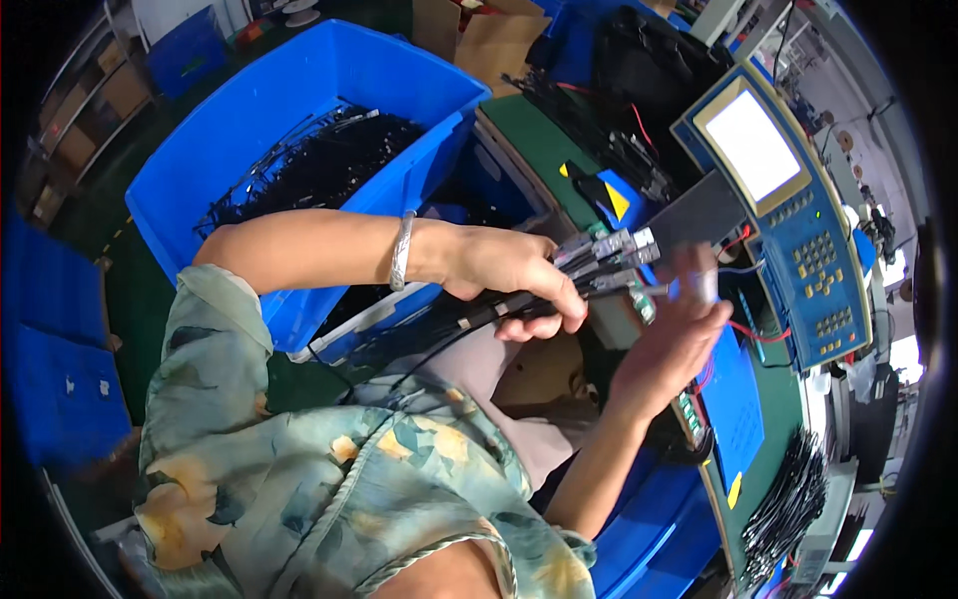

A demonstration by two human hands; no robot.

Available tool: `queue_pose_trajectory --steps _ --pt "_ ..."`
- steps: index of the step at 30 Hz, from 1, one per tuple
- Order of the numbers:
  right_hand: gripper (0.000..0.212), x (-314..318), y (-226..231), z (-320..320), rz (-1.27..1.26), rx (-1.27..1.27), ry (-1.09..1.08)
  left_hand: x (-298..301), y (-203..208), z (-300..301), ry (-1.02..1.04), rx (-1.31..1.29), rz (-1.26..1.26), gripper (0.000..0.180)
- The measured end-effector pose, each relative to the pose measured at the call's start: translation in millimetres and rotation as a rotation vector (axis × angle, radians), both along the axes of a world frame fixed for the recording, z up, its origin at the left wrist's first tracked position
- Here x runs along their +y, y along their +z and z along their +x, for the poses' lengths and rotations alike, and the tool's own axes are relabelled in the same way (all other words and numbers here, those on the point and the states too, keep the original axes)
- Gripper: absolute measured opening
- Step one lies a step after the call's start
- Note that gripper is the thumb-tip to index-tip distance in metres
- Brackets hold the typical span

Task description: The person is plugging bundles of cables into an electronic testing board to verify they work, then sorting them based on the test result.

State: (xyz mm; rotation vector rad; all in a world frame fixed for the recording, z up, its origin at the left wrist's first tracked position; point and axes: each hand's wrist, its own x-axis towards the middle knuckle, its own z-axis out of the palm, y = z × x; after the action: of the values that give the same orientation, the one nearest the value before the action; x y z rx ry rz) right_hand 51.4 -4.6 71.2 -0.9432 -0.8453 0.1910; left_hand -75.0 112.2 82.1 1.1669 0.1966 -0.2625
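Note:
My left hand (pixel 504 268), with a silver bangle at its wrist, is closed around a bundle of black cables. Their silver metal connectors (pixel 624 250) fan out to the right, past the fingers. Below that hand the dark cable lengths hang toward my lap. Just right of the connector ends is my right hand (pixel 667 344), raised over the bench edge. Motion smears its fingers, so I cannot make out whether something is between them.
A blue bin (pixel 239 120) holding a heap of black cables stands at the left. On the green bench (pixel 539 150) are a blue tester (pixel 818 260) with a lit screen, more cables (pixel 788 499) and a blue plate (pixel 733 399). Cardboard boxes (pixel 479 40) stand behind.

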Motion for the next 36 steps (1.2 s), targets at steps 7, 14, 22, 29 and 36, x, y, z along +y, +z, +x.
queue_pose_trajectory --steps 7,14,22,29,36 --pt "0.053 4 -5 2 -0.297 -0.245 0.502 -16 -9 8 -0.124 -0.217 0.122 0.023" --pt "0.043 -3 16 -13 -0.378 -0.424 0.025 -33 -31 17 0.016 -0.348 -0.237 0.019" --pt "0.035 -66 52 -79 0.194 -0.093 0.840 -30 -48 -7 0.199 -0.158 -0.212 0.023" --pt "0.068 -89 69 -87 0.059 0.062 0.853 -37 -54 3 0.131 -0.209 -0.183 0.026" --pt "0.054 -77 40 -54 0.041 -0.131 0.760 -41 -54 -1 0.203 -0.217 -0.230 0.024"
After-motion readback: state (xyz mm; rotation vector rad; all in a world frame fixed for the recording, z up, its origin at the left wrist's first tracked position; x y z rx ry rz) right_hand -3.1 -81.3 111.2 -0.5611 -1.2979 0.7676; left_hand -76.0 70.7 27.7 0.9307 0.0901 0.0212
